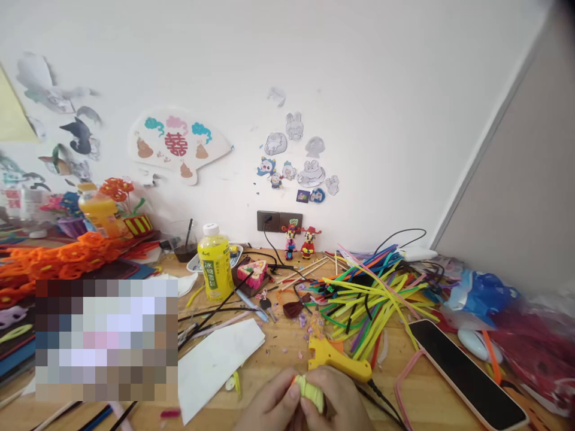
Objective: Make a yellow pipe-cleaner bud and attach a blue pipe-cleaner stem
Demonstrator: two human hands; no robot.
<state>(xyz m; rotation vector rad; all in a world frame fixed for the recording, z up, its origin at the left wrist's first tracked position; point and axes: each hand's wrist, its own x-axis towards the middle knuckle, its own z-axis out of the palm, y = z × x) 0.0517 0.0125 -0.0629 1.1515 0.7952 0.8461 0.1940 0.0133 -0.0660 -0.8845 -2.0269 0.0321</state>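
Observation:
At the bottom middle of the head view, my left hand (274,402) and my right hand (339,398) are closed around a small pale yellow pipe-cleaner piece (311,393). It looks ribbed, with a touch of orange at its upper left end. Thumbs and fingertips of both hands press on it, and its lower part is hidden by them. Just beyond my right hand lies a yellow hot glue gun (341,361), its black cord running toward the front edge. A folded white sheet of paper (220,365) lies to the left of my left hand.
Loose pipe cleaners (381,299) heap up at the right, near a phone (467,371) and plastic bags (539,359). A yellow drink bottle (215,263) stands left of centre. Two small figurines (308,242) stand by the wall socket (268,221). Orange pipe-cleaner flowers (63,263) fill the left.

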